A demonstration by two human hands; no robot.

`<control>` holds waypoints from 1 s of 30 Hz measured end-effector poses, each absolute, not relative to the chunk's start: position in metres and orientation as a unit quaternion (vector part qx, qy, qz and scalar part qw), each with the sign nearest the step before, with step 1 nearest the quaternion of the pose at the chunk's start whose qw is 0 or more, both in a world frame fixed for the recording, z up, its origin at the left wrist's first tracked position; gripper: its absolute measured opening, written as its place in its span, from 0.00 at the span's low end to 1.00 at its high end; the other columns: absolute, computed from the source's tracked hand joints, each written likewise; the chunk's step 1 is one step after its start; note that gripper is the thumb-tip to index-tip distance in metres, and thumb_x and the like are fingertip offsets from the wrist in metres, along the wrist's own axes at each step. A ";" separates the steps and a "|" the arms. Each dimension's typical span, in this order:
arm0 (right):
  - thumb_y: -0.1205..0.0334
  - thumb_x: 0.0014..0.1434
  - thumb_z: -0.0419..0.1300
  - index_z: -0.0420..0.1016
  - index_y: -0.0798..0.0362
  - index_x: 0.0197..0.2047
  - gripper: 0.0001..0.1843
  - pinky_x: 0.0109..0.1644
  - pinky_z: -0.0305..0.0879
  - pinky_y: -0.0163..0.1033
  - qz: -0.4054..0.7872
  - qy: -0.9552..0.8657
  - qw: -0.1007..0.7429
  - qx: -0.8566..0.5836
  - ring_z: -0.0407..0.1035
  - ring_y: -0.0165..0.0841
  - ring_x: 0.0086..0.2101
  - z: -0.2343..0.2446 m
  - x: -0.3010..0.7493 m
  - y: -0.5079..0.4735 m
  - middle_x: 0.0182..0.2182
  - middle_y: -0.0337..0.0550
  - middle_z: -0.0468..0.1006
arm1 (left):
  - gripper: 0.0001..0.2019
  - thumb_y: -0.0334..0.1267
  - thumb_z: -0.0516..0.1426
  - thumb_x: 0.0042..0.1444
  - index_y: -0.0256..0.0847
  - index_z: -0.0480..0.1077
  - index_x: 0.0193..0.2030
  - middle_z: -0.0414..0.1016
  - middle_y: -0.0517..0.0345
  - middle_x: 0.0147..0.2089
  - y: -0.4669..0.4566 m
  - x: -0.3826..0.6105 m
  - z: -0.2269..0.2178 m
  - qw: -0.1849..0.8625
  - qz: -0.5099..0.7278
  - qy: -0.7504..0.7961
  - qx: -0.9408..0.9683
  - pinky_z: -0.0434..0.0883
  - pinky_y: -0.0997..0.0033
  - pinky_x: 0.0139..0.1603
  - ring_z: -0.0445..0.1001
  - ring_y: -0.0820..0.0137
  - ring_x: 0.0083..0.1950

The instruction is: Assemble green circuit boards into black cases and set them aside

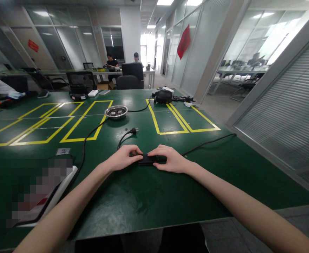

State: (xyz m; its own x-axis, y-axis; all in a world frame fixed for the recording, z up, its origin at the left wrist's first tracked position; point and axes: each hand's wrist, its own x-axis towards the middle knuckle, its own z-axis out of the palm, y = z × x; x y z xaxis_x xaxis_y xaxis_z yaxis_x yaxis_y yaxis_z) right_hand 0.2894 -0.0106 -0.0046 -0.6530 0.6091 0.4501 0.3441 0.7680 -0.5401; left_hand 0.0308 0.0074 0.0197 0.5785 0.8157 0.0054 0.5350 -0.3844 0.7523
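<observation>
A black power adapter (148, 160) lies low over the green table between my two hands. My left hand (124, 157) pinches its left end with thumb and fingers. At the other end my right hand (170, 160) is closed around a black cable connector (161, 158), its fingertips also touching the adapter's side. I cannot tell how deep the connector sits in the adapter. A black power plug (133, 131) with metal prongs rests on the table just beyond my left hand, its cord running back behind that hand. Another black cable (209, 143) trails off to the right.
A metal bowl (116, 112) with small metal parts stands farther back on the green table (133, 203). Yellow tape (174, 133) marks rectangles there. A black bag (163, 96) lies at the far edge. A white-edged board (71, 173), partly blurred, is by my left forearm. People sit in the background.
</observation>
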 end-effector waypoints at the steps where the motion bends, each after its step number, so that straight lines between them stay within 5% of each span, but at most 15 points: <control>1: 0.68 0.58 0.67 0.79 0.50 0.53 0.19 0.50 0.74 0.46 0.204 -0.888 0.313 -0.270 0.76 0.39 0.44 -0.005 0.289 -0.010 0.45 0.47 0.84 | 0.14 0.47 0.59 0.61 0.38 0.77 0.43 0.80 0.56 0.37 0.007 0.032 0.019 0.352 0.190 0.420 0.814 0.69 0.70 0.37 0.75 0.66 0.37; 5: 0.63 0.57 0.72 0.77 0.52 0.51 0.18 0.47 0.75 0.46 0.152 -0.907 0.278 -0.277 0.75 0.41 0.43 -0.009 0.285 -0.009 0.44 0.49 0.83 | 0.13 0.47 0.57 0.64 0.40 0.76 0.44 0.79 0.55 0.39 0.004 0.035 0.017 0.310 0.166 0.425 0.834 0.69 0.69 0.40 0.75 0.65 0.39; 8: 0.63 0.62 0.67 0.77 0.52 0.48 0.11 0.48 0.75 0.48 0.095 -0.924 0.277 -0.244 0.74 0.42 0.44 -0.009 0.283 -0.010 0.45 0.51 0.82 | 0.14 0.47 0.54 0.67 0.42 0.77 0.44 0.79 0.53 0.45 0.001 0.038 0.016 0.252 0.150 0.422 0.858 0.69 0.67 0.45 0.76 0.62 0.44; 12: 0.65 0.67 0.60 0.76 0.51 0.51 0.10 0.53 0.74 0.51 0.032 -0.925 0.310 -0.217 0.73 0.44 0.50 -0.006 0.282 -0.013 0.51 0.54 0.81 | 0.17 0.51 0.52 0.69 0.42 0.75 0.42 0.80 0.54 0.40 -0.003 0.041 0.019 0.225 0.121 0.432 0.865 0.66 0.68 0.39 0.76 0.62 0.39; 16: 0.58 0.63 0.66 0.72 0.51 0.63 0.26 0.52 0.74 0.49 0.095 -0.896 0.308 -0.306 0.75 0.43 0.48 -0.005 0.281 -0.014 0.51 0.52 0.81 | 0.16 0.52 0.55 0.67 0.41 0.74 0.39 0.79 0.56 0.35 -0.004 0.042 0.024 0.176 0.124 0.443 0.870 0.63 0.68 0.36 0.75 0.63 0.35; 21: 0.60 0.66 0.63 0.81 0.53 0.51 0.13 0.45 0.73 0.41 0.210 -0.847 0.310 -0.377 0.77 0.38 0.40 -0.004 0.280 -0.012 0.42 0.47 0.84 | 0.17 0.53 0.56 0.67 0.42 0.74 0.40 0.79 0.57 0.34 -0.007 0.043 0.025 0.125 0.138 0.432 0.882 0.64 0.68 0.36 0.75 0.64 0.34; 30: 0.58 0.66 0.64 0.77 0.50 0.59 0.19 0.51 0.71 0.43 0.253 -0.861 0.311 -0.313 0.75 0.38 0.45 0.001 0.282 -0.014 0.47 0.47 0.81 | 0.17 0.51 0.55 0.65 0.41 0.76 0.44 0.80 0.57 0.37 -0.011 0.045 0.026 0.253 0.151 0.429 0.854 0.65 0.71 0.34 0.75 0.65 0.36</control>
